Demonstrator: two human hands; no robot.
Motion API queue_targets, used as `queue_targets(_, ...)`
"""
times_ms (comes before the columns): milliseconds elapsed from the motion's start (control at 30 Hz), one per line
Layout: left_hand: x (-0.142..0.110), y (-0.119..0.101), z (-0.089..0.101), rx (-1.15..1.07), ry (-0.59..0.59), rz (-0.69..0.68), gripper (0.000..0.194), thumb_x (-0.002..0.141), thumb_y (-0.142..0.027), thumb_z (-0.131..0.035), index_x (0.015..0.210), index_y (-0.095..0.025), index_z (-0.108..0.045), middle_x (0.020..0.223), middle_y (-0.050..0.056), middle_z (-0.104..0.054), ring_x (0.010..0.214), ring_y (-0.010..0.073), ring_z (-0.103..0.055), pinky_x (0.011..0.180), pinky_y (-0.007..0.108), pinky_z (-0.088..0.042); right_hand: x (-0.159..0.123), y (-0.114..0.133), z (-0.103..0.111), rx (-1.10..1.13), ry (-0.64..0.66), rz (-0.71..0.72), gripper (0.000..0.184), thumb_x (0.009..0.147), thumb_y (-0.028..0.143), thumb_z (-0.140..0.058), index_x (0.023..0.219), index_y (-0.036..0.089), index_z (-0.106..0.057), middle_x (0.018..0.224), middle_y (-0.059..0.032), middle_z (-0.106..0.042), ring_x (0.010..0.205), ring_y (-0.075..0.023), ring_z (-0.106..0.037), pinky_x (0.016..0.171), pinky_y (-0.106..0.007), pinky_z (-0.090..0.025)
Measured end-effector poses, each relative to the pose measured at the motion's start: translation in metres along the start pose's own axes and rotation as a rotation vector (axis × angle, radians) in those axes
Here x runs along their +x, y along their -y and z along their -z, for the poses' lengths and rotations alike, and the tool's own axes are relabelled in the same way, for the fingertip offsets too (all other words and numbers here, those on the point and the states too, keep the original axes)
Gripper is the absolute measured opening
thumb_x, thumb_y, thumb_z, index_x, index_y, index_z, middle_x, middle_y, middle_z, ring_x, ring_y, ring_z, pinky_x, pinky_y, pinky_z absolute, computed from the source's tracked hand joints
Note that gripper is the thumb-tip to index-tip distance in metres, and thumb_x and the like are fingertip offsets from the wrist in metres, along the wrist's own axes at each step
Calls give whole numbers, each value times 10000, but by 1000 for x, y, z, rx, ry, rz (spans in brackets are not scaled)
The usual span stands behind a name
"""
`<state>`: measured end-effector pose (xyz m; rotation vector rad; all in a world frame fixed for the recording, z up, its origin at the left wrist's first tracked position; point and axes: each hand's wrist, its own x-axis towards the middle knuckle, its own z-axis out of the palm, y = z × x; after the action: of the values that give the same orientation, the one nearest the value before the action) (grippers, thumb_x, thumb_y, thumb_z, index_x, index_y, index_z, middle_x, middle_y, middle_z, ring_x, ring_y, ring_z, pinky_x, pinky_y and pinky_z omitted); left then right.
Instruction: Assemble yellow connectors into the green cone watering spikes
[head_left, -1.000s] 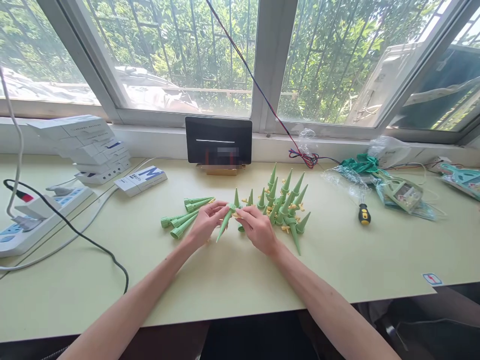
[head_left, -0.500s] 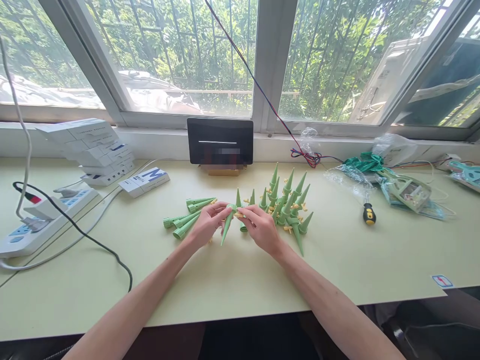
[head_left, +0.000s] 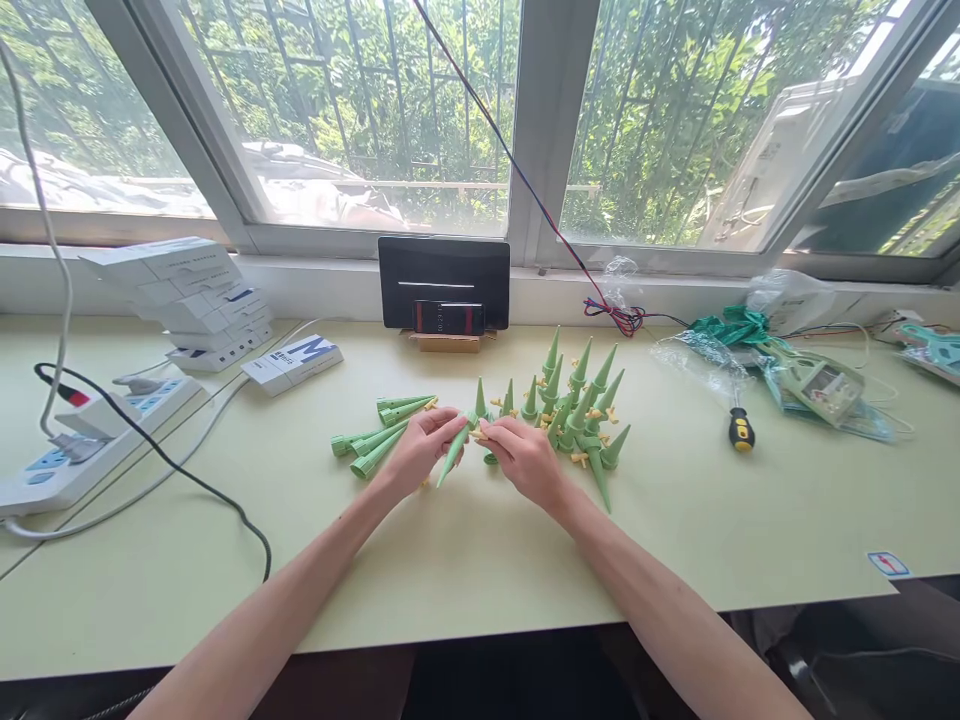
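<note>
My left hand point(head_left: 420, 452) pinches a green plant watering spike point(head_left: 451, 462), its pointed end tilted down toward me. Against the spike's upper end, my right hand point(head_left: 529, 462) grips a small yellow valve point(head_left: 477, 434) between thumb and fingers; how deep it sits is hidden. Several green hollow tubes point(head_left: 369, 442) lie left of my left hand. To the right of my hands is a cluster of green spikes point(head_left: 579, 405), mostly point up, with yellow valves sticking out among them. A few more stand just behind my fingers.
A tablet point(head_left: 444, 262) with a phone point(head_left: 450, 318) before it stands at the window. White boxes point(head_left: 217, 300) and a power strip point(head_left: 97, 435) with cables are on the left. A screwdriver point(head_left: 741, 430) and plastic bags point(head_left: 787, 300) lie right.
The held spike's tip has swung slightly left, while both hands keep their grip close together. The whole view has shifted a little.
</note>
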<state>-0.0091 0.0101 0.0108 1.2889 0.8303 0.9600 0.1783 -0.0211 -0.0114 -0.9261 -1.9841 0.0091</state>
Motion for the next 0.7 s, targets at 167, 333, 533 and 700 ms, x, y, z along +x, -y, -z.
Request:
queue_targets(167,0,1,-1,-9,2,-6,290,810,-433,-714,838,-145,-694,613,-7,-571,456,86,-502,392,196,-387,-1,3,1,-30,24,-10,238,1020,264,-471,1000,182,-693,858,-75,-694,751,-149,-657,658,-232,-482)
queue_targets(333,1,6,1,-11,-10,-13,299,804,-435,-720,879,-146,-708,611,-9,-579,452,87,-496,408,211,-401,-3,2,-1,-23,23,-27,238,1024,272,-454,1023,187,-676,817,-65,-675,697,-149,-615,621,-241,-449)
queue_targets(533,-1,5,-1,50,-11,-58,315,831,-443,-693,953,-154,-714,629,-8,-580,492,101,-518,460,226,-404,-4,1,-4,44,-5,-60,232,1017,275,-461,969,177,-665,795,-63,-646,674,-154,-585,630,-250,-447)
queue_targets(700,-3,2,-5,166,-42,-117,342,859,-475,-651,1002,-170,-708,629,-16,-552,537,102,-506,493,221,-385,-4,2,-5,133,-39,-115,211,1001,278,-494,944,180,-672,786,-52,-658,682,-159,-585,634,-258,-461)
